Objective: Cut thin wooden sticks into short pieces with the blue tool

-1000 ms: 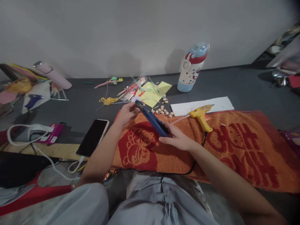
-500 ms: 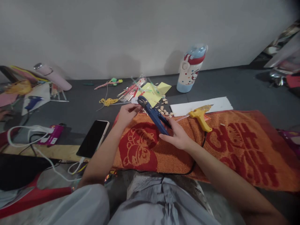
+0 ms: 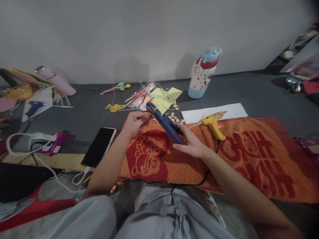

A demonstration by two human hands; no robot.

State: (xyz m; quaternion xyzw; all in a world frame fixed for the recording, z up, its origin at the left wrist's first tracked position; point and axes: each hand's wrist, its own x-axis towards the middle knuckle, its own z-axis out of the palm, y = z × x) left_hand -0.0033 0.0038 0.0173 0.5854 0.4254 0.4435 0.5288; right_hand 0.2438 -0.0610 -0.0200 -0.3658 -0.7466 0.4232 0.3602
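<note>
My right hand (image 3: 190,142) is wrapped around the long handles of a blue plier-like cutter (image 3: 165,124). The tool slants up and to the left, its dark head (image 3: 151,108) above the far edge of an orange and red towel (image 3: 189,162). Close beside that head, my left hand (image 3: 136,122) has thumb and fingers pinched together. Whatever lies in the pinch is too small to make out. Several short pale wooden pieces (image 3: 174,118) lie scattered just behind the tool.
A yellow glue gun (image 3: 213,123) rests across the towel and a white board (image 3: 236,110). Behind are yellow paper (image 3: 175,94), bagged sticks (image 3: 143,94) and a bottle (image 3: 201,76). To the left lie a phone (image 3: 99,146), yellow string (image 3: 116,108) and a purple power strip (image 3: 56,142).
The cutter's handle end and my right hand have shifted slightly to the right and down. My left hand stays pinched by the tool's head.
</note>
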